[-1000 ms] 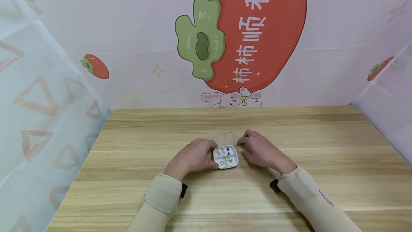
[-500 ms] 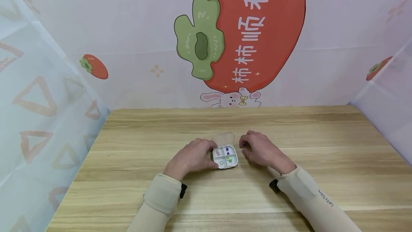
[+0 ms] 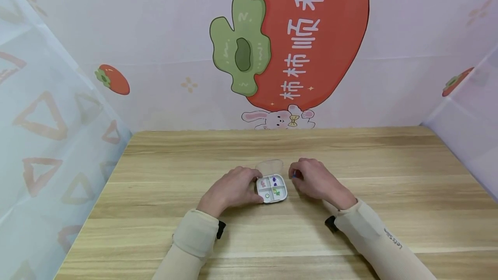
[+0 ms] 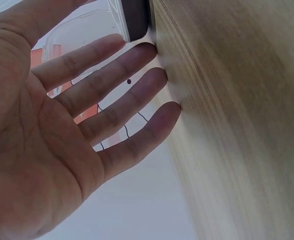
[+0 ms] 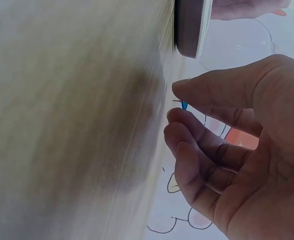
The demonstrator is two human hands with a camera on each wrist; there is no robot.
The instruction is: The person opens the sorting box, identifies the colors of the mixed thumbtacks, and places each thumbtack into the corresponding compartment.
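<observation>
A small white four-compartment case (image 3: 272, 187) lies on the table, its clear lid (image 3: 271, 167) raised at the back. My left hand (image 3: 232, 188) holds the case by its left side, thumb at the near corner and index finger at the far one; the other fingers extend beneath the index in the left wrist view. Small pink, purple and green pieces sit in the compartments. Just right of the case, my right hand (image 3: 316, 181) pinches a tiny blue stud earring (image 5: 185, 105) between thumb and index finger, its thin metal post showing in the right wrist view.
The wood-grain table (image 3: 163, 159) surrounds the case. A printed backdrop (image 3: 155, 33) rises behind it, and patterned cloth sides (image 3: 50, 141) stand at left and right.
My right hand has shifted slightly right, away from the case, and its fingers have turned so the blue earring shows. My left hand keeps its place on the case.
</observation>
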